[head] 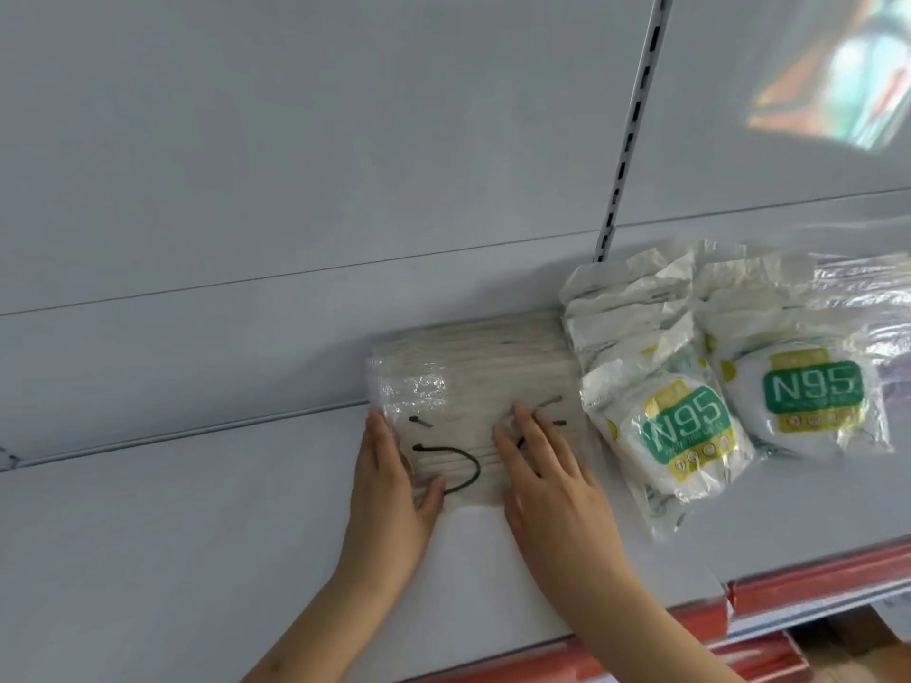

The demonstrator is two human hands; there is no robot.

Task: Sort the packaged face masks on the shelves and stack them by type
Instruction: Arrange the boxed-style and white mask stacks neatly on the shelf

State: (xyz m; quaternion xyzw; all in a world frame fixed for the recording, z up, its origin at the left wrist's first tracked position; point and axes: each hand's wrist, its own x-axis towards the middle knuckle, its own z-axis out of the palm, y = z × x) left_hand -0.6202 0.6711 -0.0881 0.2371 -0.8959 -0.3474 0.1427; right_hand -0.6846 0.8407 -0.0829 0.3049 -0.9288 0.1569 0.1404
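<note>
Head view: a clear-wrapped pack of beige masks (473,386) lies on the white shelf (172,510). Left hand (389,490) presses its left edge, right hand (547,480) rests on top, fingers straight, grasping nothing. Just right of the pack lean 2 N95 packets (685,426).

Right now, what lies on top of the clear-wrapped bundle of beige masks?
Both hands rest on the beige mask bundle: right hand flat on top, left hand along its left edge. No other package lies on it. Whatever the palms cover is hidden.
</note>
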